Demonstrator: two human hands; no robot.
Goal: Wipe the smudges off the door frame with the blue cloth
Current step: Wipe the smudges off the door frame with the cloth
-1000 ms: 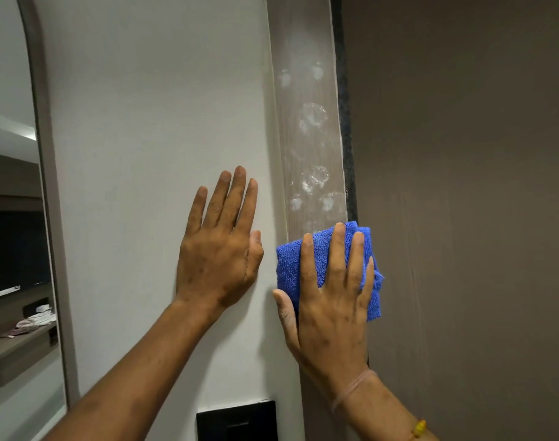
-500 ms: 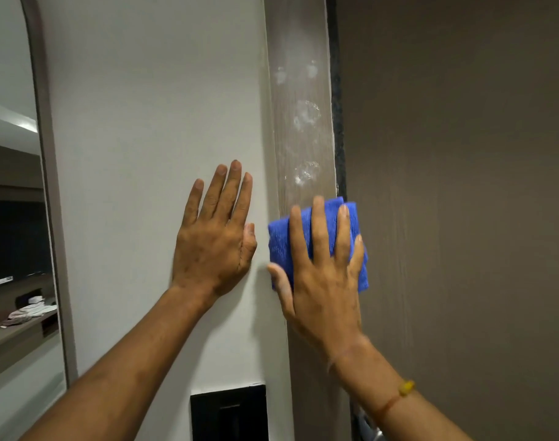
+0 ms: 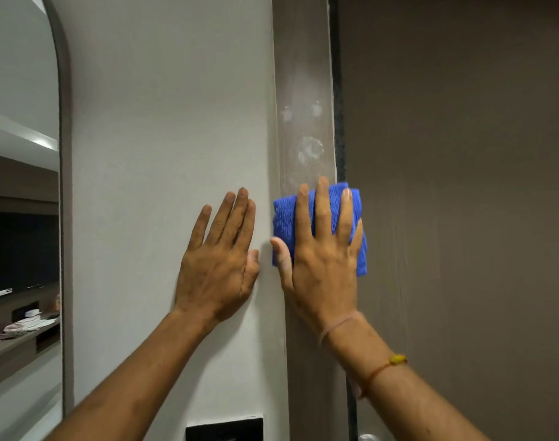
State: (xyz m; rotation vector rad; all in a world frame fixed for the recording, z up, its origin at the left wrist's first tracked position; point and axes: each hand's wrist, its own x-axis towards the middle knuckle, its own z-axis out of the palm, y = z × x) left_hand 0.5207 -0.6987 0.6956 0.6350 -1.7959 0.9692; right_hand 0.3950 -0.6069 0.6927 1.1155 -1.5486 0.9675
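A grey-brown door frame (image 3: 303, 58) runs vertically through the middle of the view. White smudges (image 3: 310, 151) mark it above my hand, with two smaller ones higher up. My right hand (image 3: 322, 259) lies flat, fingers spread, pressing a folded blue cloth (image 3: 356, 224) against the frame. The cloth covers the frame's full width and overlaps the dark door edge. My left hand (image 3: 220, 262) rests flat on the white wall (image 3: 163, 122) just left of the frame and holds nothing.
A brown door (image 3: 462, 186) fills the right side. A tall arched mirror (image 3: 23, 218) hangs at the left, reflecting a shelf. A black wall plate (image 3: 224, 429) sits below my left arm, and a metal door handle (image 3: 367, 437) peeks in at the bottom.
My right hand has slid the cloth up the frame, passing over the lower smudges, which no longer show below it. The left hand stays on the wall.
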